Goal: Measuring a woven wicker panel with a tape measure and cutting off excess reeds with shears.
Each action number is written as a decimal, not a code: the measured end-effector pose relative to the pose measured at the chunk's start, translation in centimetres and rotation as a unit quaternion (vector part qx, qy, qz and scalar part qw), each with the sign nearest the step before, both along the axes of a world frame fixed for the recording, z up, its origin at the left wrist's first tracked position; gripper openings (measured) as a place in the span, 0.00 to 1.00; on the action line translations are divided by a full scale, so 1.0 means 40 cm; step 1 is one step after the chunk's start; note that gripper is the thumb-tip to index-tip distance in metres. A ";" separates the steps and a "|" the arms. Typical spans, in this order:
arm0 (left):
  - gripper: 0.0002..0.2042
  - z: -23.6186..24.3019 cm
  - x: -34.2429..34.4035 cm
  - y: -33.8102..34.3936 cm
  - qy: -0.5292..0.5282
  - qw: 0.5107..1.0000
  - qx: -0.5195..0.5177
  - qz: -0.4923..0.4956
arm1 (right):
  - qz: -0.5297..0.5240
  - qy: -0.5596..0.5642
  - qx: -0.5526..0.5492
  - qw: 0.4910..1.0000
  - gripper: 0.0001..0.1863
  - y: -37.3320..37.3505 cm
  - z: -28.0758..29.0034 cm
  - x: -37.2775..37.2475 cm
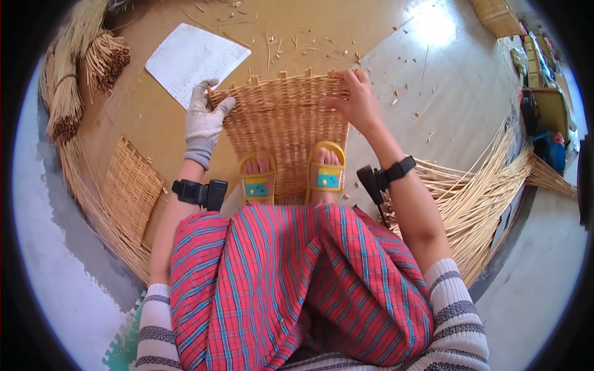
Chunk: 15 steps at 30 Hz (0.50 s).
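Gripping the upper left corner of a woven panel (288, 120), the left hand (205, 120) wears a pale glove, its fingers curled past the edge and its thumb towards the near face. The bare right hand (359, 102) holds the opposite upper corner, index finger along the top edge and thumb lower on the side; the gap between these fingers is narrow. Short stake ends stand proud of the panel's top edge. The panel is in front of the person, its lower part running between two yellow sandals (255, 188) with teal patches on the straps. Whether its lower end touches the floor (461, 117) cannot be determined.

Each wrist carries a black strap (189, 192) with a box-shaped unit. Red checked cloth (266, 278) covers the lap; the sleeves (459, 309) are striped.

Beyond the left hand lies a white sheet (195, 57). A smaller woven piece (131, 185) is near the left forearm. Tied bundles of rods (67, 89) occupy the far left; loose rods (476, 210) spread beside the right forearm. Small offcuts are scattered on the floor ahead.
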<state>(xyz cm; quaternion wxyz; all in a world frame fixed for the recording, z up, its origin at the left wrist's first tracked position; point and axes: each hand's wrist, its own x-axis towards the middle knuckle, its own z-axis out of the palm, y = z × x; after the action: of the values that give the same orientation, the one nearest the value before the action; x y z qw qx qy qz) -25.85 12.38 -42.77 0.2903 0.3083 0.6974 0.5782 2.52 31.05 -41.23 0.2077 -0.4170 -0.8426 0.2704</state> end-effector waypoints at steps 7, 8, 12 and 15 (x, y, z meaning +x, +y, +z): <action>0.25 -0.055 0.002 0.015 -0.010 0.994 0.001 0.109 | 0.036 0.064 -0.107 0.992 0.36 0.172 -0.088 0.066; 0.25 -0.090 -0.033 -0.021 -0.013 0.992 0.007 0.129 | 0.023 0.098 -0.115 0.988 0.36 0.199 -0.087 0.077; 0.25 -0.157 -0.052 -0.107 -0.066 0.981 -0.064 0.168 | -0.137 0.265 -0.214 0.930 0.29 0.269 -0.054 0.157; 0.28 -0.174 0.014 -0.129 -0.230 0.961 -0.100 0.115 | -0.232 0.411 -0.274 0.838 0.17 0.237 -0.066 0.152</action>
<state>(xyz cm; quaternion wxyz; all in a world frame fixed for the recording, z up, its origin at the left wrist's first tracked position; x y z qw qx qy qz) -25.31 7.23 -49.72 0.4038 0.0544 0.6970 0.5900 8.60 40.53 -43.88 0.4689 -0.4909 -0.4500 0.5802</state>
